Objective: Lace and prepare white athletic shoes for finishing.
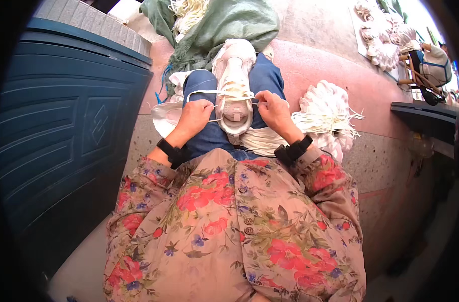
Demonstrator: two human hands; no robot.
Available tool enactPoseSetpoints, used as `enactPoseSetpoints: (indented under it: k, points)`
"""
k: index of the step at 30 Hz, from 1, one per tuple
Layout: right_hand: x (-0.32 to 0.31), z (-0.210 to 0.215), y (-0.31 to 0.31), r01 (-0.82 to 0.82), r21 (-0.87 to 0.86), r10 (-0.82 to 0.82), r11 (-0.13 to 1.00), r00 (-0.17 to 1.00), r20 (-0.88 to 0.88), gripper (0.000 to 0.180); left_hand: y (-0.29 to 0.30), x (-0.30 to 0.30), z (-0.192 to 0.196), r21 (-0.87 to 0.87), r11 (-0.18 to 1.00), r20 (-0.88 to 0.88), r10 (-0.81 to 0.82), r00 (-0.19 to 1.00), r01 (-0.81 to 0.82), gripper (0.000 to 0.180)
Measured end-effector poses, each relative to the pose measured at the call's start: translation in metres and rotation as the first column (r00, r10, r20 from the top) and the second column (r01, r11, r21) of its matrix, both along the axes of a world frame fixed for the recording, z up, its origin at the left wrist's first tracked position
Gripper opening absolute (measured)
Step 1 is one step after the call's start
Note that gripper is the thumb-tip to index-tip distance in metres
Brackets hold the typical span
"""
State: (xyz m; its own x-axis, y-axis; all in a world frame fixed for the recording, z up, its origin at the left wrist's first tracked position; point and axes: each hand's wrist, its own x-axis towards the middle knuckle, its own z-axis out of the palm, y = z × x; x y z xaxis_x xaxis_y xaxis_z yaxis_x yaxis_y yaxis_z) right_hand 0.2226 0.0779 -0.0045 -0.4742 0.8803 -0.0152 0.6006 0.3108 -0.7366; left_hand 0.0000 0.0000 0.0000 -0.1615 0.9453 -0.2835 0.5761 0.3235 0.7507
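Note:
A white sneaker (234, 65) rests between my knees, its toe pointing away and its heel toward me. White shoelaces (229, 93) cross over its opening and run out to both sides. My left hand (196, 117) is closed in a pinch on one lace at the shoe's left. On the right side, my right hand (273, 111) pinches the other lace close to the collar. Both fists sit just above my jeans (201, 88). The lace ends are partly hidden by my fingers.
Bundles of white laces (325, 113) lie on the floor to my right. A green sack (239, 20) is beyond the shoe, with more laces beside it. A dark blue panelled door (73, 95) stands at left. A bamboo chair (415, 70) and white bundles (383, 35) are at far right.

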Motion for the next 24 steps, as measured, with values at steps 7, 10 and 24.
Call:
enactPoseSetpoints:
  k: [7, 10, 24]
  points:
    - [-0.003, -0.009, 0.005, -0.007, -0.039, 0.003, 0.999, 0.995, -0.095, 0.016, 0.001, 0.007, -0.009, 0.098, 0.991, -0.258, -0.058, 0.964, 0.086, 0.016]
    - [-0.003, -0.011, 0.007, 0.006, -0.116, -0.024, 0.993, 0.988, -0.155, 0.016, 0.003, 0.009, -0.007, 0.070, 0.992, -0.305, -0.079, 0.949, 0.105, 0.015]
    - [-0.004, -0.009, 0.007, -0.035, -0.059, 0.027, 0.998, 0.990, -0.135, 0.015, 0.006, 0.020, 0.005, 0.121, 0.967, -0.498, -0.135, 0.856, 0.224, 0.016]
